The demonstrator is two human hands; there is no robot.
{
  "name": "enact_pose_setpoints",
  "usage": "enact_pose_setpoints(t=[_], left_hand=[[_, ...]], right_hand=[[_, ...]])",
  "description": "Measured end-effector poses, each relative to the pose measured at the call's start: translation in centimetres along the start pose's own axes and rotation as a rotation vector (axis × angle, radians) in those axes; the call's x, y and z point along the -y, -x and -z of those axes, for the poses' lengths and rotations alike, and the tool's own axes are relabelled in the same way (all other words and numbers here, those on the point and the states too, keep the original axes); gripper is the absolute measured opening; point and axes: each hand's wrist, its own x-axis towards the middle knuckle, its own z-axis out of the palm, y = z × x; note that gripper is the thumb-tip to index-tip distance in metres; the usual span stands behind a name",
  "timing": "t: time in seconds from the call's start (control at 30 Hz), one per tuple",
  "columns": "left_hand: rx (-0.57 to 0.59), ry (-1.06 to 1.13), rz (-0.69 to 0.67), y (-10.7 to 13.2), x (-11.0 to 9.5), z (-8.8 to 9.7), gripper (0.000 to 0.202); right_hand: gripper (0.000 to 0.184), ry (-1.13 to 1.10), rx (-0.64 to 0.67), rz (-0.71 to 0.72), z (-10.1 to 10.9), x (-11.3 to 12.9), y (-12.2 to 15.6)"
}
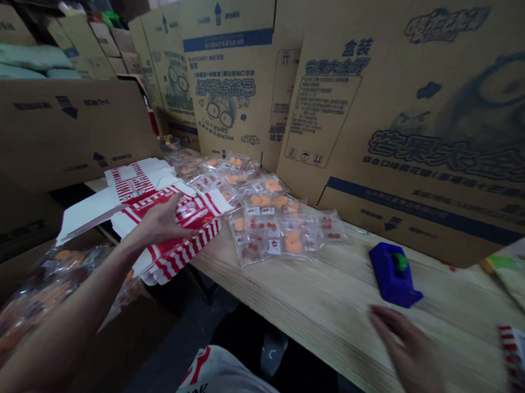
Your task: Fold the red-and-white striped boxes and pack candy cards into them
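My left hand (162, 221) rests on top of a stack of flat red-and-white striped cartons (184, 239) at the left end of the wooden table (310, 294), its fingers curled over the top carton. My right hand (402, 341) hovers low over the table with fingers stretched out and nothing in it, blurred by motion, just in front of a blue tape dispenser (393, 274). Clear packets of orange snacks (265, 220) lie spread between the cartons and the dispenser.
Large printed cardboard boxes (383, 109) stand along the back of the table. A brown box (48, 130) sits to the left. A bag of orange packets (29, 301) lies below left. Another striped carton (517, 354) and a bag (515, 277) are at the right edge.
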Motion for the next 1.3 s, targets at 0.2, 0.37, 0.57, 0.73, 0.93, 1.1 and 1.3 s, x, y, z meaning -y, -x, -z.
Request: enact_pose_setpoints(t=[0.2,0.37,0.57,0.73,0.93,1.1,1.3], left_hand=[[-0.149,-0.003,-0.373,5.5,-8.5,-2.6,0.112],[-0.039,0.116,-0.438,10.0,-15.8,-9.4,0.110],[0.150,0.147,-0.549,12.9,-22.5,-16.7,0.117],[0.168,0.128,-0.626,12.8,-23.7,-18.8,0.127],[0.174,0.137,-0.636,12.5,-23.4,-19.3,0.132],[0.229,0.120,-0.617,12.3,-23.3,-19.7,0.134],[0.203,0.094,-0.626,12.4,-23.5,-19.3,0.134]], right_hand=[[0.023,-0.340,0.048,0.298,-11.0,10.0,-4.0],[0.020,0.220,0.098,0.234,-9.3,9.5,-4.1],[0.020,0.614,0.312,-0.083,-6.7,2.5,-1.2],[0.023,0.361,0.339,-0.286,-7.3,-0.3,-2.2],[0.026,0.516,0.229,-0.237,-8.5,0.3,-2.2],[0.018,0.299,0.265,-0.370,-8.2,-0.3,-2.4],[0.008,-0.012,0.275,-0.440,-7.9,-1.1,-3.5]])
